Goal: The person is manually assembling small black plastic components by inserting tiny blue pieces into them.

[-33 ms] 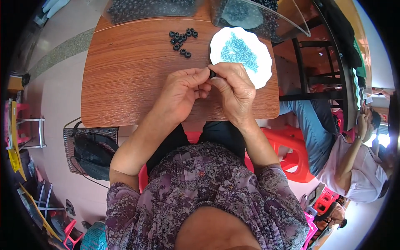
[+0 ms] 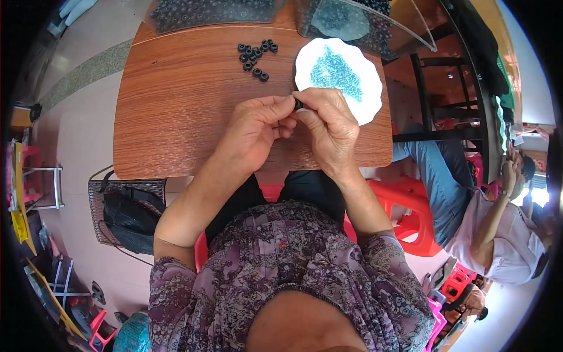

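Note:
Over the near half of the table, both my hands meet at a small black round part (image 2: 298,104). The thumb and forefinger of my left hand (image 2: 256,126) pinch it from the left. From the other side, my right hand (image 2: 332,122) grips it between thumb and fingers, which partly cover it. A white scalloped plate (image 2: 370,88) lies just beyond my right hand, bearing a heap of tiny light blue translucent pieces (image 2: 337,73). Farther back and to the left, several black ring-shaped parts (image 2: 257,73) with holes lie loose on the wooden table (image 2: 176,105).
At the far edge stand a clear bin of dark round parts (image 2: 211,13) and a second clear bin (image 2: 404,29) at its right. A black bag in a wire basket (image 2: 128,211) is left of my legs. Red stools (image 2: 404,214) and a seated person (image 2: 498,234) are to the right.

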A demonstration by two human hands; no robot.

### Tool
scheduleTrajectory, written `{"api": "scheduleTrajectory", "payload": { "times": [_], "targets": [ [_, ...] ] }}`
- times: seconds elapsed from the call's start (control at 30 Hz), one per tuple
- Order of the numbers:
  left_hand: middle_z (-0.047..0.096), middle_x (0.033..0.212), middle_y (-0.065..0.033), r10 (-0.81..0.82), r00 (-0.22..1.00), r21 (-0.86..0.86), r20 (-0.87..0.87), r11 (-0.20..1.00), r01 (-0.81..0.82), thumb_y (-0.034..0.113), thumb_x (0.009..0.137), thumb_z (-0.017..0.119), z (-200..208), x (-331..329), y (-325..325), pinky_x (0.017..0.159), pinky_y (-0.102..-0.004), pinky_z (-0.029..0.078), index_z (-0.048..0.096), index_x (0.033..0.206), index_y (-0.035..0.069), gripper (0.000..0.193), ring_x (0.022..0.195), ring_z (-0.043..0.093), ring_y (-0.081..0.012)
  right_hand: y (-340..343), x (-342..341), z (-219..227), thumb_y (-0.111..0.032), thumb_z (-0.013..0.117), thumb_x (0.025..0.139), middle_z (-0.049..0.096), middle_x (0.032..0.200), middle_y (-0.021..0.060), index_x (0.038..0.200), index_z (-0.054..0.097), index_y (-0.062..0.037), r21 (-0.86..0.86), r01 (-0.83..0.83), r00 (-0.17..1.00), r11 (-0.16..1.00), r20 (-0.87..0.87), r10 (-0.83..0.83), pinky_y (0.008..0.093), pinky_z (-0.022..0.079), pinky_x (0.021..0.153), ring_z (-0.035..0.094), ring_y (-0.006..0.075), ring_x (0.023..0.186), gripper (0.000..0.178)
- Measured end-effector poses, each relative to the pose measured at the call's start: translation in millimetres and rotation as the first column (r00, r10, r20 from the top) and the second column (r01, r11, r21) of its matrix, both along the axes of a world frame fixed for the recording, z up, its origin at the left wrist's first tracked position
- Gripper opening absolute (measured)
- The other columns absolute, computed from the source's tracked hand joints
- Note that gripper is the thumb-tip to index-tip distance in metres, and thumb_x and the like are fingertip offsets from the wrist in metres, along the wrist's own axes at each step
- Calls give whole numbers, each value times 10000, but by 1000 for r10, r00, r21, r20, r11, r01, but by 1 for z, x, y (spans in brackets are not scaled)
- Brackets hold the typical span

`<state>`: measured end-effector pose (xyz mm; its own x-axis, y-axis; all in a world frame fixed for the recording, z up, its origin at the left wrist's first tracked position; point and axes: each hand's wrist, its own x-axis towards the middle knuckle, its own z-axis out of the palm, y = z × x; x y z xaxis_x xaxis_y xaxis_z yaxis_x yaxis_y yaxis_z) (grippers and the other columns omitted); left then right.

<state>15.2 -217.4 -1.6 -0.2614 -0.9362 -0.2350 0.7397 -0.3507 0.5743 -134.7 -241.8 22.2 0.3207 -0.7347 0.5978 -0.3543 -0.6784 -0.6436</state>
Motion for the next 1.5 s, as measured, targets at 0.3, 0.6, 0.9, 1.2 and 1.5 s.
{"api": "scheduleTrajectory", "payload": {
  "times": [0.3, 0.6, 0.9, 1.2, 1.5],
  "targets": [
    [610, 794, -31, 56, 992, -18, 110, 998, -54, 93, 857, 635, 0, 1, 7, 608, -221, 418, 628, 925, -19, 131, 668, 542, -100, 7, 1, 1, 70, 646, 699, 630, 904, 103, 955, 656, 1, -63, -8, 989, 998, -149, -1, 314, 453, 710, 568, 242, 810, 265],
    [593, 795, -59, 39, 994, -25, 99, 999, -37, 90, 876, 606, -5, 3, 6, 595, -233, 420, 597, 939, -39, 144, 636, 520, -113, -9, -21, -4, 19, 615, 799, 628, 906, 90, 979, 660, 15, 241, 61, 997, 969, -56, -48, 274, 469, 762, 582, 176, 844, 185],
    [584, 792, -80, 19, 1000, 5, -3, 1000, -19, 93, 880, 595, -13, 5, 1, 599, -255, 429, 576, 923, -45, 146, 623, 515, -125, -64, -20, -11, 12, 679, 692, 586, 702, 75, 839, 695, -34, -117, 155, 874, 981, -447, -192, 336, 444, 635, 551, 217, 695, 155],
    [587, 795, -82, 29, 998, 6, -57, 1000, -29, 88, 884, 588, -14, 7, 0, 608, -264, 436, 572, 911, -43, 134, 623, 519, -132, -70, -18, -20, 24, 677, 645, 539, 683, 92, 762, 633, -46, -254, 75, 828, 964, -523, -202, 373, 423, 582, 522, 259, 668, 144],
    [599, 798, -90, 36, 996, -7, -83, 999, -37, 95, 888, 584, -16, 7, -1, 604, -267, 445, 574, 912, -39, 137, 617, 529, -134, -57, -23, -5, 80, 593, 722, 604, 776, 139, 844, 585, -5, -207, 116, 874, 971, -444, -199, 374, 463, 653, 575, 301, 730, 149]
  ]
}}
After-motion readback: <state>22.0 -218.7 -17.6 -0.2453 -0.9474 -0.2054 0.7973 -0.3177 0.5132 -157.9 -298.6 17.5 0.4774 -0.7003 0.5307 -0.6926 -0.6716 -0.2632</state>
